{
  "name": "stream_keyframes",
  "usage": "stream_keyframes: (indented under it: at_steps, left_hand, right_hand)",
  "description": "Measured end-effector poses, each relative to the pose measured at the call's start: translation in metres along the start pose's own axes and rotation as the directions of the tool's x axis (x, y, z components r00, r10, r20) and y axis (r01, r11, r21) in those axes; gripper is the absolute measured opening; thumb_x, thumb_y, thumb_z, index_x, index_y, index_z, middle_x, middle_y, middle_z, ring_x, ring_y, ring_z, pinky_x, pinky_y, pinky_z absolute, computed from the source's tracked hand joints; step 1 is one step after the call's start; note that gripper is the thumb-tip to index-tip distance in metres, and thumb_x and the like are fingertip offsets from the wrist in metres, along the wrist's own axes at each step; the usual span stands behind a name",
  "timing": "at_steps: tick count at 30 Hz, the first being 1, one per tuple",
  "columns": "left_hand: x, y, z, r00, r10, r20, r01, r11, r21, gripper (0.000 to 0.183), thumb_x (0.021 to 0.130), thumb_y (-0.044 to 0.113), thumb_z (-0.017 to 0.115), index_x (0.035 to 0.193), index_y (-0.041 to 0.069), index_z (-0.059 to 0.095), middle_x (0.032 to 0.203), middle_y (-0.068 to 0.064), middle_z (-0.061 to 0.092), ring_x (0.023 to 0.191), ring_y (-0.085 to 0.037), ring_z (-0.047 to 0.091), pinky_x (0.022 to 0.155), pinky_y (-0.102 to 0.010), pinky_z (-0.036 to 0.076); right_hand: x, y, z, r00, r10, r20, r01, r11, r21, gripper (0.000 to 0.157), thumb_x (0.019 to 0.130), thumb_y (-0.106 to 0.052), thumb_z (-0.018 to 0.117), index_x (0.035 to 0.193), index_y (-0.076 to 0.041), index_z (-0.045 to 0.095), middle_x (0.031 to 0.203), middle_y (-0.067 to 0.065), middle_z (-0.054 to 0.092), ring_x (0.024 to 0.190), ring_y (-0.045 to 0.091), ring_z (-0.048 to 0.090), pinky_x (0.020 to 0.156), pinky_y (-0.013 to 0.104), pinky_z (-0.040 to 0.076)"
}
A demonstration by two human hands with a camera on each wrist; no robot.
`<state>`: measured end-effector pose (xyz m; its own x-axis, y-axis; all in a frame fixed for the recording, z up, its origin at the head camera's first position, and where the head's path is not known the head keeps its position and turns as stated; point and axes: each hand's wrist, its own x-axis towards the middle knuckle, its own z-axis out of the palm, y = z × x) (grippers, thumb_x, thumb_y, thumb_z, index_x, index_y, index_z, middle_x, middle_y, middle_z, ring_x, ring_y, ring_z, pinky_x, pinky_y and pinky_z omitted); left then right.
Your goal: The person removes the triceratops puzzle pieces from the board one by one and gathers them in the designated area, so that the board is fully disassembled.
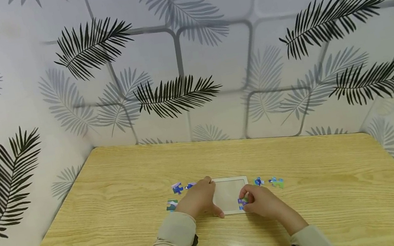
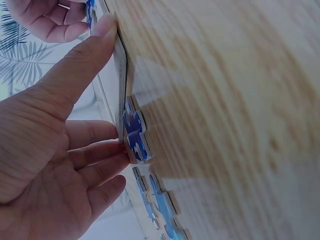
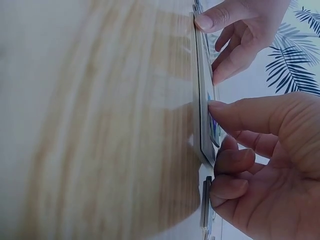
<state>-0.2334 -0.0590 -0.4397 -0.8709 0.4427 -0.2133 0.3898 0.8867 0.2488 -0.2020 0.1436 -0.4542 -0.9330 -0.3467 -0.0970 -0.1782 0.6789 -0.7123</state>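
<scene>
A shallow white-rimmed puzzle tray [image 1: 226,196] lies on the wooden table, its inner floor bare on the left and middle. My left hand [image 1: 199,198] holds the tray's left side, thumb at the near edge and fingers toward the far edge. At the tray's near right corner, my right hand [image 1: 264,202] pinches a purple-and-blue jigsaw piece [image 1: 242,203] between thumb and fingers. In the right wrist view that piece [image 3: 214,129] sits low over the tray's edge, partly covered by the thumb. A dark blue jigsaw piece [image 2: 135,132] lies just outside the tray by the left fingers.
Left of the tray are loose jigsaw pieces, among them a blue-and-pink one [image 1: 177,188] and a green one [image 1: 172,204] beside the left wrist. To the right lie a blue piece [image 1: 258,181] and a green-and-blue piece [image 1: 276,182]. A leaf-patterned wall [image 1: 218,111] rises behind the table.
</scene>
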Motion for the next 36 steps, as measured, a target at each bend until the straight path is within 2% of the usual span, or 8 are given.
stream_keyframes:
  at_steps: [5,9,17,25,36]
  left_hand:
    - [0.0004,0.0,-0.0007,1.0,0.003,0.001,-0.003,1.0,-0.007,0.091,0.06,0.048,0.086,0.13,0.0,0.053,0.125,-0.009,0.05,0.109,-0.02,0.053,0.092,-0.033,0.046]
    - [0.0007,-0.0004,-0.0004,1.0,0.005,0.001,-0.005,1.0,-0.005,0.091,0.06,0.048,0.085,0.13,-0.001,0.053,0.126,-0.009,0.05,0.111,-0.021,0.053,0.093,-0.033,0.046]
    - [0.0009,-0.0006,0.0,1.0,0.003,0.002,-0.003,1.0,0.0,0.092,0.06,0.049,0.085,0.131,0.0,0.052,0.13,-0.01,0.048,0.114,-0.021,0.052,0.094,-0.034,0.045]
    - [0.0007,0.0005,-0.0014,1.0,-0.012,0.015,0.012,1.0,-0.001,0.091,0.06,0.048,0.085,0.131,0.0,0.052,0.132,-0.01,0.048,0.116,-0.022,0.051,0.095,-0.034,0.045]
    - [0.0007,0.0011,-0.0013,1.0,-0.008,0.015,0.008,1.0,0.002,0.091,0.06,0.048,0.085,0.131,0.0,0.053,0.129,-0.009,0.049,0.113,-0.022,0.052,0.094,-0.034,0.045]
  right_hand:
    - [0.0006,-0.0015,0.0005,0.999,-0.021,-0.03,0.02,1.0,-0.016,0.018,0.079,0.003,0.069,0.092,-0.007,0.06,0.076,0.005,0.044,0.068,0.017,0.041,0.056,0.027,0.036]
    - [0.0002,-0.0033,0.0015,0.999,-0.001,-0.044,0.001,1.0,-0.005,0.019,0.079,0.003,0.07,0.089,-0.009,0.059,0.086,0.008,0.04,0.073,0.019,0.039,0.059,0.028,0.034]
    - [-0.0005,-0.0038,0.0008,0.997,-0.044,-0.058,0.044,0.999,0.005,0.017,0.08,0.005,0.067,0.09,-0.005,0.057,0.084,0.006,0.05,0.073,0.017,0.043,0.062,0.03,0.04]
    - [0.0013,0.0001,0.0013,0.988,0.033,-0.152,-0.024,0.998,0.058,0.01,0.087,0.002,0.063,0.092,-0.006,0.059,0.078,0.001,0.051,0.068,0.014,0.046,0.055,0.023,0.039]
    - [0.0009,0.0038,-0.0011,0.984,0.077,-0.159,-0.06,0.993,0.106,0.006,0.087,-0.001,0.064,0.091,-0.005,0.062,0.079,0.001,0.056,0.073,0.014,0.049,0.061,0.025,0.042]
